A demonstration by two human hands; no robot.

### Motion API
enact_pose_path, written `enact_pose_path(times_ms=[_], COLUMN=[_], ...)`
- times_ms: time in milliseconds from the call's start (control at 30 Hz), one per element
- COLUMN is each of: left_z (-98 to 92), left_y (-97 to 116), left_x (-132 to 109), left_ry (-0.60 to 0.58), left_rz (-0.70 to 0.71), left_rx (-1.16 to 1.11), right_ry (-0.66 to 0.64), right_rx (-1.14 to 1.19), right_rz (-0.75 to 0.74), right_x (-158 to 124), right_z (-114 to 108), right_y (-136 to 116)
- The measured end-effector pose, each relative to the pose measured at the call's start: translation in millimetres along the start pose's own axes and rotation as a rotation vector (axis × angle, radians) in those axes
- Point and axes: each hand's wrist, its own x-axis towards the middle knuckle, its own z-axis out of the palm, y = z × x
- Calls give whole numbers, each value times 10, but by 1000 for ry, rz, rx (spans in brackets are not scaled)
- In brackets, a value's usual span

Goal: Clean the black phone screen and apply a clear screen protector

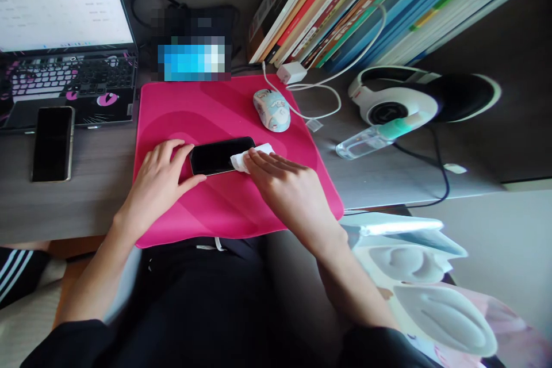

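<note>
A smartphone (211,156) with a dark screen lies face up on the pink desk mat (181,103). My left hand (161,175) grips its left end, thumb at the lower edge and index finger at the upper left corner. Pressed to the right part of the screen is a folded white tissue (264,148), held under the closed fingers of my right hand (288,184). That hand hides the phone's right end. Beyond the phone, a patterned computer mouse (271,110) rests on the mat.
At left stand an open laptop (64,83) and a second phone (53,144). A white cable with a charger (292,72) curls near the books (328,6). Headphones (388,98) and a clear spray bottle (366,141) lie at right. White packaging (444,316) sits below the desk edge.
</note>
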Motion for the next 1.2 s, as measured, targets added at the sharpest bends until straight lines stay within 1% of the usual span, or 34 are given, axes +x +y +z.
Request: enact_pose_path(times_ms=[100,200,267,333,400,467,500,567,633,667,700,733,833,900,967,1000,1100,1200], left_z=[0,-2,-1,2,7,7,4,-10,-28,-34,-37,-35,0,29,38,33,-5,-24], left_y=[1,5,8,7,-1,-15,-23,-39,-49,-52,-54,-55,-62,-73,-85,-91,-108,-128], left_x=[-2,-4,-5,-2,3,10,14,19,19,17,15,11,2,2,5,8,13,15], left_ry=[3,-4,-7,-10,-12,-14,-14,-12,-19,-31,-47,-66,-113,-124,-106,-94,-65,-28], left_rz=[3,-2,-3,-2,-3,0,6,27,59,79,99,120,176,208,224,231,252,272], left_rx=[13,13,12,19,31,40,40,33,17,12,12,16,45,58,47,42,47,67], right_ry=[-14,-1,9,18,14,13,28,130,230,251,241,203,26,-32,-9,15,89,82], right_rx=[-52,-76,-78,-62,-1,109,170,194,148,119,105,112,253,370,443,458,407,386], right_rz=[-4,4,15,2,-70,-172,-190,-124,-3,44,65,58,-80,-159,-179,-151,-30,-12], right_x=[-34,-74,-97,-113,-122,-129,-134,-149,-172,-185,-198,-208,-199,-141,-37,24,191,257], right_z=[-55,-55,-47,-65,-126,-216,-261,-328,-349,-344,-333,-318,-269,-216,-121,-56,175,350], right_y=[-103,-194,-224,-202,-118,15,89,233,349,393,427,450,444,383,300,262,200,208])
